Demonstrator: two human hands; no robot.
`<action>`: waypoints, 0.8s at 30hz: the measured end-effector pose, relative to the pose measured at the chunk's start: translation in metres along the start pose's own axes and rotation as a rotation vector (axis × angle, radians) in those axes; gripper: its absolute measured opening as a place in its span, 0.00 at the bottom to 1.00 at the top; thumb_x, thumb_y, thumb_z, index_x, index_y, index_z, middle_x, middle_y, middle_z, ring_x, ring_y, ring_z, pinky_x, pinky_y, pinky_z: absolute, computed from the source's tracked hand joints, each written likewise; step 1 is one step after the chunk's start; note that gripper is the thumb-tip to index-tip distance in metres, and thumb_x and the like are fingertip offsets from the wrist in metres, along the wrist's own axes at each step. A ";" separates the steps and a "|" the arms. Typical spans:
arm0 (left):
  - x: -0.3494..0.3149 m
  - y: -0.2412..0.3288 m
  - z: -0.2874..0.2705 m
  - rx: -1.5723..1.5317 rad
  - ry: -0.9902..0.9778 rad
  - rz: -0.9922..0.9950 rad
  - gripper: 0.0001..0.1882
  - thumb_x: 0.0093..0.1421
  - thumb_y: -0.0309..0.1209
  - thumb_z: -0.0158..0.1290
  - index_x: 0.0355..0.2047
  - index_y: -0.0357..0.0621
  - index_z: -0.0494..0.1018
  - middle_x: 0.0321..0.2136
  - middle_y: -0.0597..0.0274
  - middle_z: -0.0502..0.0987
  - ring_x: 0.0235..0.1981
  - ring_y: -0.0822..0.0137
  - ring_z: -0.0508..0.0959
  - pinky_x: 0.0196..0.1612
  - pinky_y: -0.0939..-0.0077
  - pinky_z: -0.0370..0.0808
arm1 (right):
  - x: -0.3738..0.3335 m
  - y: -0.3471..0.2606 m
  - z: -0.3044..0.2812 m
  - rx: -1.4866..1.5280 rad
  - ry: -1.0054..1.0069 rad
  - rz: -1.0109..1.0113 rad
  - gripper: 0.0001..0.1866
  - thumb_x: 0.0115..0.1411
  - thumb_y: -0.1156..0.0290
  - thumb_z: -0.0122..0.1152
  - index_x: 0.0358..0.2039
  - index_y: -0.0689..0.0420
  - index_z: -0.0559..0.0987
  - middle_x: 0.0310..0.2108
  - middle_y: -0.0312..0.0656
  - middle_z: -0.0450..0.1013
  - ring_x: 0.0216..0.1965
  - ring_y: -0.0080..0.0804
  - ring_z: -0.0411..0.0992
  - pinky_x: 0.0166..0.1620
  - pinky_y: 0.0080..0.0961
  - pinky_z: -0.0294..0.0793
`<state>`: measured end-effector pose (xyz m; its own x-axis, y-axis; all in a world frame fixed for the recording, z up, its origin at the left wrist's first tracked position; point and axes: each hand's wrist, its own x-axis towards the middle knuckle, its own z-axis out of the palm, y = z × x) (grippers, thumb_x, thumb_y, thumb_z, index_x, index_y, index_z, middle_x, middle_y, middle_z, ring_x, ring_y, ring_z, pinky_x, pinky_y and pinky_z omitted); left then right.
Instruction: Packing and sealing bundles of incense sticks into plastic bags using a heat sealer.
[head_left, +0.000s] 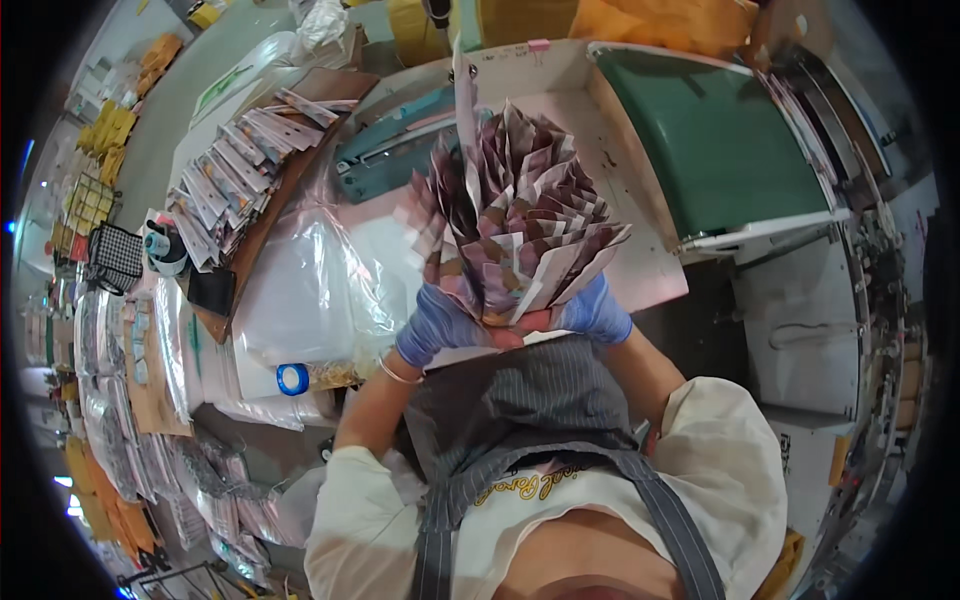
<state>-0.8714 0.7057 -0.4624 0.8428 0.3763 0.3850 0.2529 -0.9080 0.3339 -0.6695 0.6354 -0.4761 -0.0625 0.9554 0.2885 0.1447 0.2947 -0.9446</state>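
The fan of folded paper packets (515, 215) stands at the frame centre, above the table (640, 270); your left hand (435, 325) and right hand (595, 310) both clench its base. With a loose grip, the outer packets could slip down and scatter.

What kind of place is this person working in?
Probably a packing workshop or small factory. Both gloved hands, left hand and right hand, grip a fanned bundle of printed packets. More packets lie in rows on a board, beside a green conveyor belt.
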 end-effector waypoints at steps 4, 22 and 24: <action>-0.026 -0.067 0.027 -0.167 0.054 -0.085 0.59 0.39 0.58 0.60 0.63 0.49 0.39 0.59 0.51 0.51 0.61 0.53 0.52 0.60 0.52 0.46 | 0.045 -0.024 0.012 0.149 -0.026 -0.262 0.63 0.29 0.64 0.78 0.60 0.57 0.44 0.57 0.46 0.54 0.58 0.37 0.54 0.59 0.33 0.52; -0.091 0.034 0.101 -1.743 0.399 -0.884 0.27 0.55 0.46 0.50 0.49 0.41 0.64 0.41 0.58 0.71 0.41 0.63 0.71 0.49 0.71 0.67 | 0.025 0.043 0.052 0.614 -0.501 0.561 0.18 0.40 0.66 0.62 0.33 0.60 0.77 0.32 0.40 0.72 0.36 0.29 0.70 0.44 0.23 0.67; -0.110 0.029 0.133 -1.304 0.640 -0.856 0.20 0.58 0.43 0.46 0.44 0.41 0.68 0.35 0.59 0.74 0.35 0.65 0.74 0.44 0.72 0.71 | 0.013 0.064 0.063 0.592 -0.438 0.608 0.14 0.40 0.65 0.61 0.28 0.59 0.77 0.26 0.37 0.73 0.29 0.24 0.70 0.37 0.19 0.69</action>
<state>-0.8936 0.6136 -0.6095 0.2837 0.9517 -0.1174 -0.3066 0.2061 0.9293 -0.7233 0.6659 -0.5428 -0.5229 0.8154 -0.2484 -0.2417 -0.4213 -0.8741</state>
